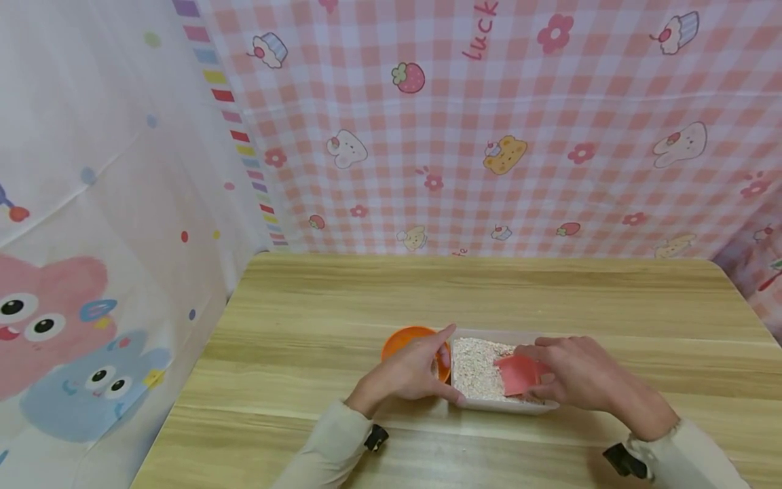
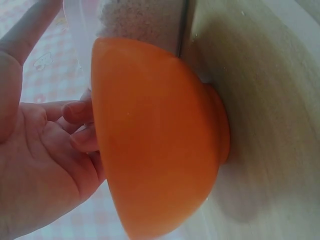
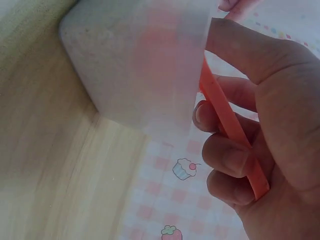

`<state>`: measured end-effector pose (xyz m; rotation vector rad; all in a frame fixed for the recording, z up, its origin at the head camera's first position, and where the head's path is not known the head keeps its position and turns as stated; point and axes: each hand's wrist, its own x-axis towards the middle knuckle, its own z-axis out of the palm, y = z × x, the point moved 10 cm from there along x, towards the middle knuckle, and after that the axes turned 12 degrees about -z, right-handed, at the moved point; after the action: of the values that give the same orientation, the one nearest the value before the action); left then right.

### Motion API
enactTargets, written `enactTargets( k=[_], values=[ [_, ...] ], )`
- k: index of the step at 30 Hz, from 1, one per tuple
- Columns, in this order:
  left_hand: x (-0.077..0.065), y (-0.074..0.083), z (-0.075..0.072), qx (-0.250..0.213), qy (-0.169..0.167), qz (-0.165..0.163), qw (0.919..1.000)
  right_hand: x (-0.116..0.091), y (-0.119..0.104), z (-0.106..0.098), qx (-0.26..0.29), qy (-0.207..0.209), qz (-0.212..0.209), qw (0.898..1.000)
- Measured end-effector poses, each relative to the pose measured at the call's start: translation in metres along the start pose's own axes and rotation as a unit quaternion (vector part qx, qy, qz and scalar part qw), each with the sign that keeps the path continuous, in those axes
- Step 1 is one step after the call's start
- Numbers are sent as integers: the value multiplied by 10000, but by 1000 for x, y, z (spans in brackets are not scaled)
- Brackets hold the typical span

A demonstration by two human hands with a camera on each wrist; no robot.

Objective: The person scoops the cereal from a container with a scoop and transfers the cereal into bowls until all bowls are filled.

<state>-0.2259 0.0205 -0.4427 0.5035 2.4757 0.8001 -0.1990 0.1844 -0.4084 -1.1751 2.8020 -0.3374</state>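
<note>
Wooden tabletop (image 1: 269,360) extends from its left edge to the orange bowl (image 1: 400,337) at lower centre. The left hand (image 1: 411,372) spans the bowl's right rim, thumb at the left edge of the adjacent container (image 1: 504,406); its grip cannot be determined. Right of centre, the right hand (image 1: 580,373) grips the pink scoop (image 1: 518,375) in the container's granules (image 1: 476,370).

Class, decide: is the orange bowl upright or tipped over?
Upright: the orange bowl has its foot toward the tabletop, its mouth facing upward.
</note>
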Motion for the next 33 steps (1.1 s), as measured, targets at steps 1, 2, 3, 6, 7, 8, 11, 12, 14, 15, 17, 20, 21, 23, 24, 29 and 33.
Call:
enactTargets(
  k=[1,2,3,6,7,8,11,12,14,15,17,20,21,23,24,29,33],
  values=[
    [0,0,0,0,-5,-32,10000,0,0,0,9,13,-4,10000],
    [0,0,0,-9,-8,-62,10000,0,0,0,7,33,-18,10000],
    [1,-1,0,-10,-8,-90,10000,-1,0,0,24,45,-24,10000],
    [1,-1,0,-10,-5,-161,9999,-1,-1,0,0,106,-58,9999],
    [1,-1,0,-17,-6,-180,9998,-1,-1,-1,-8,120,-63,9999],
    [1,-2,0,-14,-6,-194,9998,-1,-1,-1,4,126,-59,9999],
    [1,-2,0,-7,-4,-230,9997,-1,-1,0,63,116,-21,9999],
    [1,-3,0,-12,-8,-236,9997,-1,-1,0,116,100,1,9999],
    [1,-3,0,-20,-17,-252,9997,0,-1,1,209,99,27,9997],
    [1,-3,0,-33,-22,-253,9997,0,-1,1,225,112,31,9997],
    [1,-3,1,-38,-25,-254,9997,0,-2,2,258,172,-30,9995],
    [1,-3,1,-53,-30,-238,9997,1,-7,1,159,357,-234,9990],
    [1,-3,2,-54,-30,-239,9997,2,-8,1,119,414,-281,9987],
    [1,-3,2,-53,-31,-241,9997,3,-10,1,46,486,-369,9981],
    [1,-3,2,-49,-33,-249,9997,4,-11,1,27,493,-388,9980],
    [1,-3,2,-3,-46,-310,9995,9,-13,5,81,366,-333,9987],
    [1,-4,2,13,-40,-339,9994,13,-12,10,164,219,-140,9995]
  ],
)
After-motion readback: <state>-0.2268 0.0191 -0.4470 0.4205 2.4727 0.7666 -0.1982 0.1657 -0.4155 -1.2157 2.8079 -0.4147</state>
